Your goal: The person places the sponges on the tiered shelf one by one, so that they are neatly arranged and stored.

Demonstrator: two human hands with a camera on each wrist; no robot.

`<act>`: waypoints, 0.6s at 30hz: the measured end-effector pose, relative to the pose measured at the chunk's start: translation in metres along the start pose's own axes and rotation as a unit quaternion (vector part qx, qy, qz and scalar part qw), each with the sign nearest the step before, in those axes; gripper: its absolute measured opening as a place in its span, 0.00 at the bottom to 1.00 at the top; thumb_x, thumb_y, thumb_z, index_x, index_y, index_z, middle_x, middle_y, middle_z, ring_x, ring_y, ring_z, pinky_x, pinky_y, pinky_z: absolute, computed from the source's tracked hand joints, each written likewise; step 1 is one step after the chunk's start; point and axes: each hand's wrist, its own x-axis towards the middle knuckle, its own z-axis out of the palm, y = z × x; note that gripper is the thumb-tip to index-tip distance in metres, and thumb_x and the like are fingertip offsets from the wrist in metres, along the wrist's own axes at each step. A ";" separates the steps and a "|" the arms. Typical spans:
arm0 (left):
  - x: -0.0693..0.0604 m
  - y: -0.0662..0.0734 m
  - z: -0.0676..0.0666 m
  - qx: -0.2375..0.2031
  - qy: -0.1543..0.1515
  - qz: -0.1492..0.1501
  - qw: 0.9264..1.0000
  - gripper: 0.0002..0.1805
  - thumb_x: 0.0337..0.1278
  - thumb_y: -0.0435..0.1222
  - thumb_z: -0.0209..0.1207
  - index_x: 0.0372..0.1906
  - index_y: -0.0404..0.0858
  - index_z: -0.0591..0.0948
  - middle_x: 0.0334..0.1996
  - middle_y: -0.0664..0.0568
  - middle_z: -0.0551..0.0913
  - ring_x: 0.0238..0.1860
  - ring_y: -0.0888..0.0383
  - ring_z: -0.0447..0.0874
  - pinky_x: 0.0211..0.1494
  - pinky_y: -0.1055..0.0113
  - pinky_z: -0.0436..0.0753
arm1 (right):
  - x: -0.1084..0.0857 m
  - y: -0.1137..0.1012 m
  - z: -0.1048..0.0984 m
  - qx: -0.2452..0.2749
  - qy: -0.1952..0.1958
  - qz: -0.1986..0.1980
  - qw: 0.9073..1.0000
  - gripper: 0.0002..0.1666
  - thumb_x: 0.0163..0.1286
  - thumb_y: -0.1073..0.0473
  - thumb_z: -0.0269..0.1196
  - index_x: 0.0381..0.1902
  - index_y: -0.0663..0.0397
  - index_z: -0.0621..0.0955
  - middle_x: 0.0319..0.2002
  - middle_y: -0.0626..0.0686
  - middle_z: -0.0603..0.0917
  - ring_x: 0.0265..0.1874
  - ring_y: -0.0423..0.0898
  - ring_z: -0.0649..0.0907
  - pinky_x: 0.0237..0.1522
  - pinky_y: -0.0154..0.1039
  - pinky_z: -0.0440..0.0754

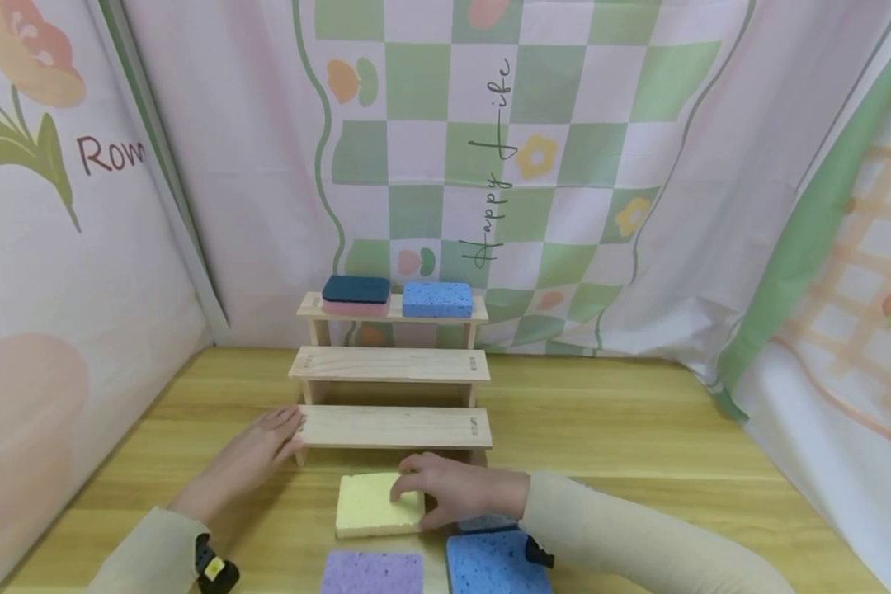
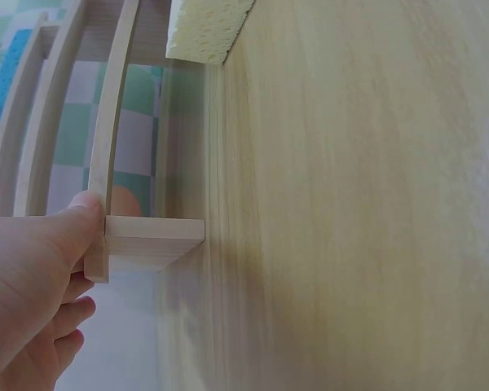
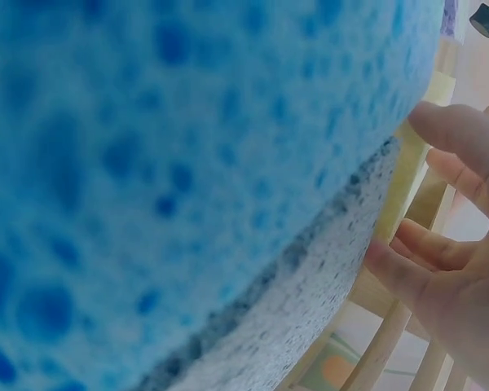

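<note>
A three-tier wooden step shelf (image 1: 393,426) stands on the table. My left hand (image 1: 263,441) holds the left end of its lowest board; in the left wrist view the thumb (image 2: 83,213) presses the board's edge, the other fingers curled beyond it. In front of the shelf lies a pale yellow sponge (image 1: 371,505), also visible in the left wrist view. My right hand (image 1: 464,491) is at its right end, index finger bent over the top and thumb at the near right corner. Blue and grey sponges partly block the right wrist view.
On the top tier sit a pink sponge with a dark scouring layer (image 1: 356,294) and a blue sponge (image 1: 436,299). Nearer me lie a purple sponge (image 1: 371,573) and a blue sponge (image 1: 493,563), with a grey-blue sponge (image 1: 487,523) under my right wrist. Printed curtains surround the table.
</note>
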 end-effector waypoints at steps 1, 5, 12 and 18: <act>0.000 0.000 0.000 0.001 0.000 0.000 1.000 0.24 0.63 0.37 0.54 0.55 0.20 0.71 0.57 0.29 0.68 0.59 0.34 0.64 0.62 0.43 0.62 | 0.000 0.000 0.000 0.004 0.000 0.000 1.000 0.24 0.60 0.57 0.66 0.54 0.45 0.74 0.59 0.57 0.67 0.57 0.46 0.67 0.53 0.33 0.72; 0.001 0.000 0.000 0.003 0.003 0.002 1.000 0.24 0.62 0.37 0.55 0.55 0.20 0.71 0.57 0.28 0.69 0.58 0.34 0.65 0.62 0.44 0.63 | -0.001 0.001 0.001 0.012 0.004 0.000 1.000 0.24 0.60 0.59 0.66 0.54 0.45 0.74 0.59 0.57 0.67 0.56 0.46 0.67 0.51 0.33 0.72; 0.001 0.001 -0.002 0.002 0.002 0.000 1.000 0.24 0.62 0.37 0.55 0.55 0.20 0.71 0.57 0.28 0.68 0.59 0.34 0.64 0.62 0.44 0.63 | -0.003 0.001 -0.001 0.015 0.012 0.004 1.000 0.23 0.60 0.59 0.66 0.53 0.46 0.75 0.58 0.56 0.68 0.56 0.46 0.67 0.50 0.33 0.73; 0.001 0.001 -0.001 0.005 0.003 0.001 1.000 0.24 0.62 0.37 0.55 0.54 0.20 0.71 0.56 0.28 0.69 0.58 0.34 0.65 0.61 0.44 0.63 | -0.006 0.001 -0.003 0.010 0.017 0.001 1.000 0.23 0.59 0.60 0.66 0.53 0.45 0.75 0.56 0.55 0.68 0.55 0.45 0.67 0.49 0.32 0.73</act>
